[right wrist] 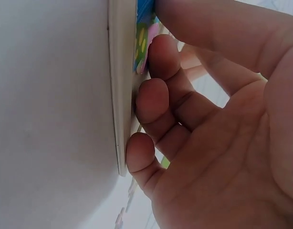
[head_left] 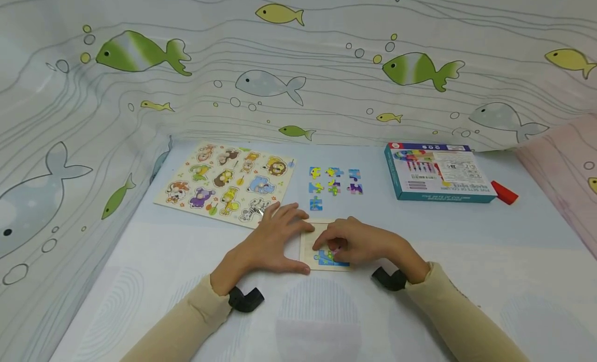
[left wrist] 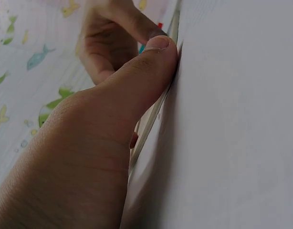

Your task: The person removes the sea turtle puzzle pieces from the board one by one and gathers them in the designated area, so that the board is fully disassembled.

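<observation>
A small square wooden jigsaw tray [head_left: 308,263] lies in front of me, with joined blue puzzle pieces [head_left: 325,258] in its lower part. My left hand [head_left: 275,242] spreads along the tray's left side, thumb at the near corner and fingertips at the far one. In the left wrist view that thumb [left wrist: 141,67] lies straight against the tray's edge. Over the tray is my right hand [head_left: 359,240], fingers bent down to its surface. Its thumb covers part of a blue piece in the right wrist view, beside a green and pink puzzle piece [right wrist: 142,45]; I cannot tell whether it pinches one.
Several loose puzzle pieces [head_left: 334,187] lie in rows beyond the tray. A large animal peg board [head_left: 224,183] is at the back left, close to my left fingers. At the back right sit a boxed toy set [head_left: 438,175] and a red object [head_left: 505,193].
</observation>
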Available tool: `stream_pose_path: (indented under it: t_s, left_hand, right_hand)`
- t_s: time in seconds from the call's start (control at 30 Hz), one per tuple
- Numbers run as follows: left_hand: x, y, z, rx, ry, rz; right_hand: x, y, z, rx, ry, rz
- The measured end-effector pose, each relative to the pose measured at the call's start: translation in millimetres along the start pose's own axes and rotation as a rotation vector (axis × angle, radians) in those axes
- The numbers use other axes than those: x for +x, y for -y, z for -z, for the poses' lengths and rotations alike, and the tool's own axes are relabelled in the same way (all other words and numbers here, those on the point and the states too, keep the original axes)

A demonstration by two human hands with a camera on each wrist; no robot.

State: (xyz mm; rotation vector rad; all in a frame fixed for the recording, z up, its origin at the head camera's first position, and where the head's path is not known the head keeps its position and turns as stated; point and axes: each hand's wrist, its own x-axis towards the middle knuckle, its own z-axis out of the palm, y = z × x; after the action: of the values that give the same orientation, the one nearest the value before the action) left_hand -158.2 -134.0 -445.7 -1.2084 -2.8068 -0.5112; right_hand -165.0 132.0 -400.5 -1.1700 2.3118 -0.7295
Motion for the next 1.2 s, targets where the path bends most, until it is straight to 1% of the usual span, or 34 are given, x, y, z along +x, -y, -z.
stream_pose_path:
  t_s: [0.37,0.57,0.87,1.2]
  left_hand:
    - [1.3,0.6,0.9,0.004,-0.007,-0.006]
    - [1.6,0.6,0.0,-0.001,-0.001,0.002]
    - [1.4,0.5,-0.1,0.004,0.001,0.009]
    - [0.2,0.4,-1.6,-0.007,0.014,0.015]
  right_hand:
    - [-0.5,2.2,-0.2,-0.046,0.012,0.016]
    - [-1.4,2.6,1.9,-0.039,0.040,-0.004]
    - [0.0,6.7,-0.6,-0.064,0.041,-0.036]
    - [-0.3,4.4,-3.1,-0.014,0.028,-0.005]
